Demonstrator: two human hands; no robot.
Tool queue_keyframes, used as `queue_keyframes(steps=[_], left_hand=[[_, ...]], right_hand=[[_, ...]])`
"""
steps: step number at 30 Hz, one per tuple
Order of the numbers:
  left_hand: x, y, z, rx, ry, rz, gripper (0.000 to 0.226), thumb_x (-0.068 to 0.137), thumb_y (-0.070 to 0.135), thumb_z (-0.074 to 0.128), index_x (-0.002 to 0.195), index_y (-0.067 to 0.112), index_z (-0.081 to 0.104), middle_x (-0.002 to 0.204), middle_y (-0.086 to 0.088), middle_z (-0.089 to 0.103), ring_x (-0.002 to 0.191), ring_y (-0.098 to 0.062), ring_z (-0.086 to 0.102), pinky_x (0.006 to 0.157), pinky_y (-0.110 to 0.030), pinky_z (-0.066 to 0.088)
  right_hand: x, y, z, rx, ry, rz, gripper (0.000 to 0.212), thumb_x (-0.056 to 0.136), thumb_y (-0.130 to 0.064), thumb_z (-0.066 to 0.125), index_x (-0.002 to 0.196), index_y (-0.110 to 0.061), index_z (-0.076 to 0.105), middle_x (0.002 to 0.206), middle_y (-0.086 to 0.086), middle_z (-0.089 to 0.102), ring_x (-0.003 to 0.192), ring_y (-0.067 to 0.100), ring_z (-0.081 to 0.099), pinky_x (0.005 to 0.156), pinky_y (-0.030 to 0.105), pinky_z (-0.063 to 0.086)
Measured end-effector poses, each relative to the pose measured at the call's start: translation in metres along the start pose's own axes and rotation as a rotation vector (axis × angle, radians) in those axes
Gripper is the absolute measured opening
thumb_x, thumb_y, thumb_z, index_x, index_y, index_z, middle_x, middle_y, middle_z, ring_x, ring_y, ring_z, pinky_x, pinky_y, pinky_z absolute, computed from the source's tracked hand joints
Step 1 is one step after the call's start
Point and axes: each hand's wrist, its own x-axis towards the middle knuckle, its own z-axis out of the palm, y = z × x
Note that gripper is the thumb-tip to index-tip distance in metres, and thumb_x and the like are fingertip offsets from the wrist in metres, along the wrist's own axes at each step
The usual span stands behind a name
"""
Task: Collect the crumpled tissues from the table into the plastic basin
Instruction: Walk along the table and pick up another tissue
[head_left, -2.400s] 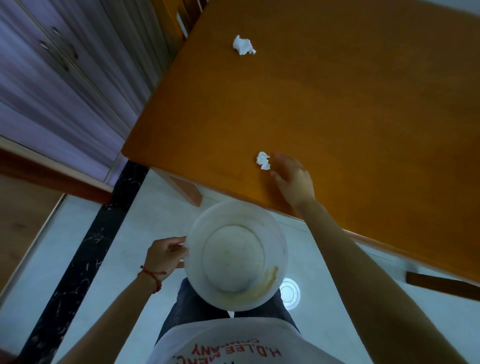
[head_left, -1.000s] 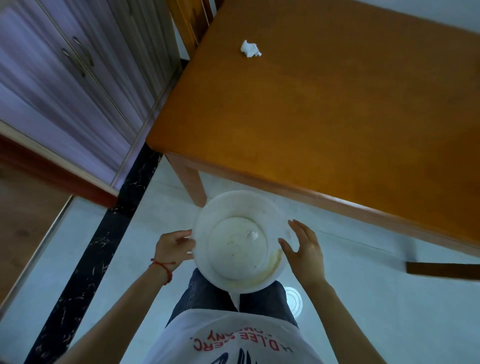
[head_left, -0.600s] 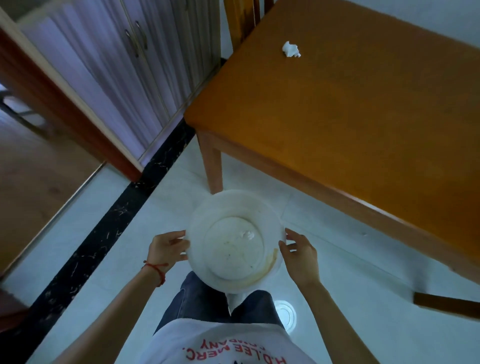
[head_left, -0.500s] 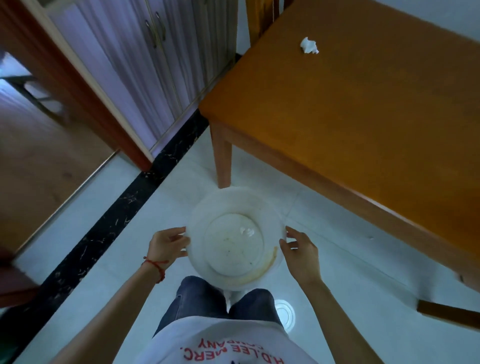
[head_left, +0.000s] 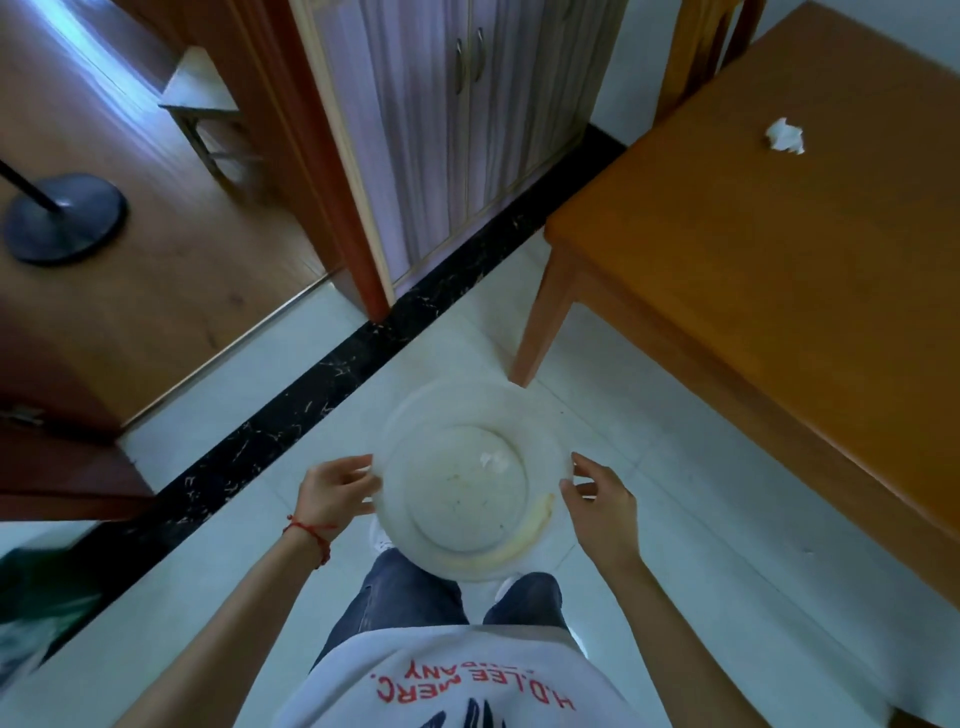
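I hold a round white plastic basin (head_left: 415, 415) in front of my waist, over the tiled floor. My left hand (head_left: 335, 493) grips its left rim and my right hand (head_left: 602, 501) grips its right rim. One small crumpled tissue (head_left: 491, 461) lies inside the basin, right of its centre. Another crumpled white tissue (head_left: 784, 136) sits on the orange wooden table (head_left: 753, 270), far up at the right, well away from both hands.
The table's near left leg (head_left: 540, 322) stands just beyond the basin. A wooden chair (head_left: 696, 52) is at the table's far end. A cabinet with purple doors (head_left: 467, 114) lies ahead, with a black floor strip (head_left: 311, 384), a small stool (head_left: 208, 109) and a round stand base (head_left: 62, 218) to the left.
My right hand swept the near tissue off the table edge into the basin, then took the basin's right rim. I stepped back and turned left, so the table shifted right.
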Motion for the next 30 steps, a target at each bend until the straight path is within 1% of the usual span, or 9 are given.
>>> queue_keyframes(steps=[4,10,12,15,20,23,26,28,30], left_hand=[[0.025,0.014,-0.040,0.001,-0.004,0.012,0.033,0.078,-0.010,0.059,0.111,-0.010,0.058,0.076,-0.004,0.066,0.072,-0.028,0.062,0.053,-0.022,0.057],[0.073,0.039,-0.093,0.039,-0.014,0.038,0.032,0.078,-0.010,0.059,0.109,-0.007,0.061,0.050,0.012,0.069,0.057,-0.008,0.066,0.053,-0.022,0.058],[0.087,0.051,-0.106,0.056,-0.018,0.055,0.031,0.077,-0.009,0.060,0.108,-0.006,0.063,0.059,0.008,0.071,0.057,-0.007,0.066,0.052,-0.020,0.058],[0.107,0.069,-0.116,0.092,-0.042,0.078,0.030,0.078,-0.006,0.060,0.109,-0.004,0.063,0.077,-0.006,0.068,0.071,-0.017,0.065,0.050,-0.016,0.056],[0.148,0.101,-0.112,0.163,-0.059,0.104,0.030,0.079,-0.002,0.061,0.109,-0.002,0.064,0.088,-0.016,0.070,0.074,-0.022,0.066,0.051,-0.015,0.056],[0.176,0.125,-0.100,0.172,-0.071,0.090,0.029,0.077,-0.003,0.062,0.105,-0.001,0.066,0.074,-0.004,0.072,0.071,-0.022,0.068,0.053,-0.019,0.057],[0.205,0.153,-0.082,0.157,-0.091,0.058,0.027,0.076,-0.007,0.061,0.102,-0.003,0.066,0.054,0.010,0.071,0.056,-0.007,0.067,0.050,-0.019,0.057],[0.221,0.175,-0.069,0.149,-0.094,0.051,0.028,0.076,-0.009,0.060,0.103,-0.001,0.065,0.046,0.014,0.068,0.048,-0.002,0.064,0.048,-0.017,0.056],[0.236,0.197,-0.059,0.141,-0.088,0.055,0.028,0.076,-0.010,0.059,0.101,0.001,0.066,0.048,0.011,0.068,0.047,-0.003,0.064,0.045,-0.016,0.054]], right_hand=[[0.009,-0.034,0.039,0.017,0.012,0.005,0.034,0.088,-0.014,0.056,0.122,-0.014,0.055,0.120,0.008,0.059,0.085,0.013,0.057,0.064,0.009,0.040],[0.028,-0.082,0.091,0.036,0.039,0.015,0.030,0.089,-0.016,0.056,0.119,-0.016,0.058,0.120,0.007,0.059,0.084,0.011,0.056,0.062,0.006,0.038],[0.035,-0.095,0.105,0.042,0.049,0.018,0.030,0.089,-0.016,0.056,0.119,-0.017,0.058,0.120,0.007,0.059,0.086,0.012,0.056,0.063,0.006,0.038],[0.048,-0.111,0.116,0.054,0.064,0.026,0.030,0.088,-0.017,0.057,0.118,-0.017,0.058,0.120,0.007,0.060,0.090,0.015,0.057,0.067,0.008,0.039],[0.082,-0.130,0.120,0.061,0.094,0.051,0.031,0.088,-0.018,0.057,0.119,-0.017,0.058,0.119,0.006,0.061,0.088,0.013,0.056,0.064,0.007,0.039],[0.113,-0.140,0.117,0.071,0.112,0.058,0.030,0.088,-0.018,0.057,0.117,-0.018,0.058,0.118,0.006,0.062,0.087,0.014,0.058,0.064,0.009,0.041],[0.149,-0.151,0.111,0.057,0.138,0.065,0.030,0.088,-0.018,0.058,0.118,-0.017,0.058,0.118,0.008,0.063,0.083,0.012,0.058,0.063,0.006,0.039],[0.173,-0.161,0.105,0.050,0.149,0.066,0.031,0.088,-0.016,0.057,0.119,-0.014,0.058,0.118,0.009,0.063,0.079,0.010,0.056,0.062,0.004,0.037],[0.194,-0.172,0.098,0.057,0.153,0.056,0.030,0.088,-0.015,0.056,0.119,-0.014,0.059,0.118,0.010,0.063,0.075,0.008,0.055,0.063,0.005,0.038]])
